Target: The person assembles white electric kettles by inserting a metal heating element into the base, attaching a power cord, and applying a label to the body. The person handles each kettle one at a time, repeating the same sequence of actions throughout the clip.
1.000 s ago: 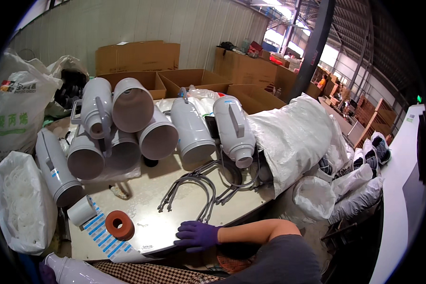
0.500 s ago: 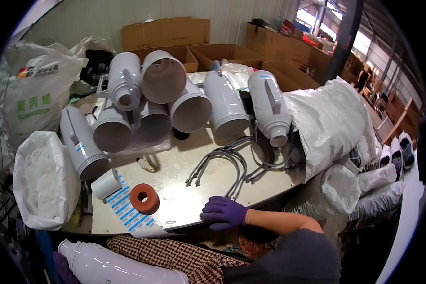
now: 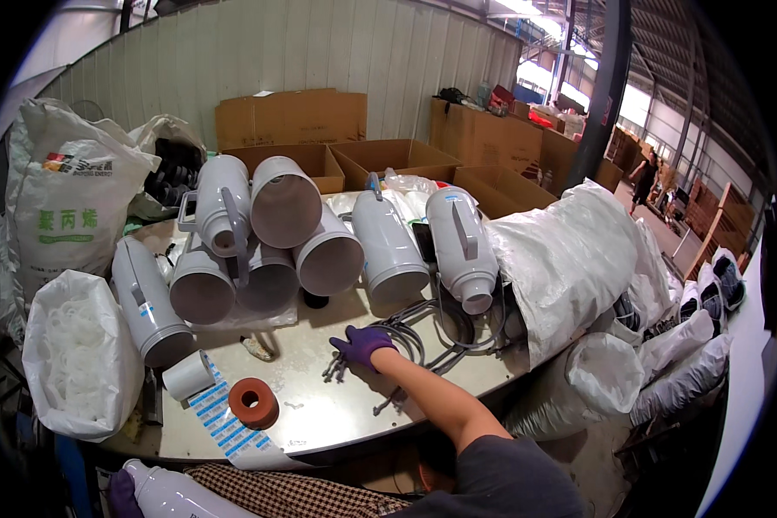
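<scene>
My left hand (image 3: 124,495), in a purple glove, grips the end of a pale grey flask casing (image 3: 186,497) lying across my lap; its fingers are partly cut off by the dark rim. My right hand (image 3: 363,347), gloved too, reaches over the table with fingers stretched out, on the ends of a bundle of grey looped plastic strips (image 3: 410,341). Beyond it stand and lie several more grey flask casings (image 3: 393,246), some stacked with their wide open ends toward me. One casing (image 3: 464,246) with a side handle leans neck down by the white sack.
A brown tape roll (image 3: 253,403) sits on a label strip (image 3: 224,419) at the near left. A white bag of clear rings (image 3: 82,354) stands left. A large white sack (image 3: 570,259) lies right. Cardboard boxes (image 3: 397,160) line the back; a person (image 3: 645,181) stands far right.
My right hand has moved from the table's near edge forward and left onto the grey strips. The view has tilted up, so the casing on my lap shows less.
</scene>
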`<act>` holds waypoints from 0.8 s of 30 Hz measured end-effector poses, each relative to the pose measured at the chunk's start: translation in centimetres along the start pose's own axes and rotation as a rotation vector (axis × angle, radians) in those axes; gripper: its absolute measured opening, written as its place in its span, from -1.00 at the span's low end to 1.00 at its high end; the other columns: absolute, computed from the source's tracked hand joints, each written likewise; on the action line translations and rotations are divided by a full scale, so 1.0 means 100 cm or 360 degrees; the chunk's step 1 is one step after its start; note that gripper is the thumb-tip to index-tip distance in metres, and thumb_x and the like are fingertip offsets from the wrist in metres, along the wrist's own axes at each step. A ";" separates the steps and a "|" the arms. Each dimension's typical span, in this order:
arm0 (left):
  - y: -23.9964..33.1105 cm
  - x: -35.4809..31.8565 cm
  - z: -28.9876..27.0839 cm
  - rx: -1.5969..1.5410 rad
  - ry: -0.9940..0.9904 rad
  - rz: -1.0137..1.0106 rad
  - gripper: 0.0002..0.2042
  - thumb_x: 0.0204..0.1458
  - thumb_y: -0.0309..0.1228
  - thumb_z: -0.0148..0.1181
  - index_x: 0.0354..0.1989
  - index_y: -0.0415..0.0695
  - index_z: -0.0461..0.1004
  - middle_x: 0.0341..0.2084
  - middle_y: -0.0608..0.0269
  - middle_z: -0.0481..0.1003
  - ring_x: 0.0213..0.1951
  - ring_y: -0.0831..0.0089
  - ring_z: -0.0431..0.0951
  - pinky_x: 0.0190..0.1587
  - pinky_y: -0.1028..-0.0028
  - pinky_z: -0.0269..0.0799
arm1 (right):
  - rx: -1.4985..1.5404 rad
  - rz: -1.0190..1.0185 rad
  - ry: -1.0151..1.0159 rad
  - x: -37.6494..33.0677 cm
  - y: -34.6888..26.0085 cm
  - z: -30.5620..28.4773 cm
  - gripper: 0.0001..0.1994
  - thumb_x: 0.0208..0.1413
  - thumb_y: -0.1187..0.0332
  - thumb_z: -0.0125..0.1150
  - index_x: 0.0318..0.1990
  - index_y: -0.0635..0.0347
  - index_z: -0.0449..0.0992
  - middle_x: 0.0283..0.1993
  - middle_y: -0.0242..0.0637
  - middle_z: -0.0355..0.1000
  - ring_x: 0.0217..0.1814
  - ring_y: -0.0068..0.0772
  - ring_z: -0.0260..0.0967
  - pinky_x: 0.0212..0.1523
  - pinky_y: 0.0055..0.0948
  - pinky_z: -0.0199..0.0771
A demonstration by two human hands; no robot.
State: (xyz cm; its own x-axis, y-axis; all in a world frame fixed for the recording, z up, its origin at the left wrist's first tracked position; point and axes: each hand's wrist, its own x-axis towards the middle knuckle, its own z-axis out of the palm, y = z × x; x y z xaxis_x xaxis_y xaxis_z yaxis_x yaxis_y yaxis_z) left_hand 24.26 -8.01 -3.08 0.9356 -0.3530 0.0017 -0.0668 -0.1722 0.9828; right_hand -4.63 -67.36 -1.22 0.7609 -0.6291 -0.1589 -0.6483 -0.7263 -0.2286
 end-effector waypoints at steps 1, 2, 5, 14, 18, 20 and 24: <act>0.049 -0.017 0.036 -0.0143 0.0058 -0.0223 -0.67 0.32 -0.34 -0.01 -0.03 -0.35 0.58 -0.12 -0.02 0.62 -0.05 0.21 0.60 0.07 0.23 0.50 | 0.0141 0.0203 0.0015 -0.007 0.007 0.000 -0.33 0.25 -0.27 -0.02 0.18 0.15 0.49 0.06 0.08 0.58 0.14 0.11 0.53 0.17 -0.03 0.47; 0.067 -0.027 0.046 -0.0224 0.0056 -0.0223 -0.67 0.32 -0.32 -0.01 -0.02 -0.33 0.58 -0.12 -0.01 0.62 -0.05 0.22 0.60 0.07 0.23 0.50 | 0.0297 0.0364 0.0039 -0.010 0.004 -0.004 -0.33 0.26 -0.26 -0.01 0.16 0.18 0.50 0.06 0.09 0.58 0.15 0.11 0.53 0.18 -0.04 0.47; 0.071 -0.038 0.038 -0.0331 0.0019 -0.0105 -0.66 0.31 -0.26 0.00 0.01 -0.28 0.55 -0.12 0.02 0.60 -0.05 0.23 0.60 0.06 0.23 0.52 | 0.0358 0.0363 0.0354 -0.037 0.001 -0.020 -0.38 0.24 -0.14 0.09 0.30 0.07 0.42 0.03 0.04 0.59 0.09 0.09 0.55 0.14 -0.10 0.48; 0.076 -0.045 0.059 -0.0533 -0.0079 -0.0059 -0.59 0.31 -0.06 0.02 0.10 -0.12 0.48 -0.10 0.10 0.56 -0.05 0.26 0.60 0.03 0.24 0.56 | 0.0839 -0.0611 0.1213 -0.077 -0.031 -0.035 -0.10 0.23 0.68 -0.01 0.62 -0.21 -0.24 -0.13 -0.19 0.59 -0.33 -0.36 0.52 -0.20 -0.37 0.57; 0.085 -0.058 0.053 -0.0844 -0.0088 -0.0103 -0.56 0.31 0.02 0.03 0.14 -0.05 0.45 -0.10 0.13 0.54 -0.05 0.27 0.60 0.01 0.24 0.58 | 0.2383 -0.1376 0.0388 -0.097 -0.162 -0.076 -0.45 0.39 0.39 -0.06 0.48 0.12 0.00 -0.06 -0.15 0.51 -0.47 -0.45 0.45 -0.36 -0.42 0.54; 0.093 -0.058 0.051 -0.0872 -0.0246 0.0030 -0.57 0.32 -0.03 0.00 0.09 -0.12 0.49 -0.07 0.14 0.54 -0.03 0.30 0.58 0.05 0.25 0.54 | 0.3120 -0.1262 -0.0542 -0.119 -0.221 -0.079 -0.61 0.46 0.23 -0.14 0.32 0.17 0.29 -0.19 -0.17 0.50 -0.56 -0.45 0.39 -0.44 -0.42 0.53; 0.114 -0.058 0.064 -0.0417 -0.0133 0.0226 -0.55 0.29 -0.11 0.07 0.13 -0.23 0.53 -0.03 0.17 0.58 -0.01 0.39 0.56 0.11 0.37 0.46 | 0.2992 -0.0664 -0.1071 -0.103 -0.321 -0.019 -0.64 0.47 0.23 -0.12 0.32 0.05 0.32 -0.57 -0.44 0.13 -0.70 -0.60 0.09 -0.58 -0.57 0.31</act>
State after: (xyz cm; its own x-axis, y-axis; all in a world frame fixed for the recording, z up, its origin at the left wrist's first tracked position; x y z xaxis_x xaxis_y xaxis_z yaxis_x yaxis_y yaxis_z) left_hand 15.83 -13.80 6.97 0.8909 -0.4329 0.1379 -0.0931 0.1232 0.9880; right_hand 8.30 -38.05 9.62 0.9995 -0.0327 -0.0012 0.0197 0.6315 -0.7751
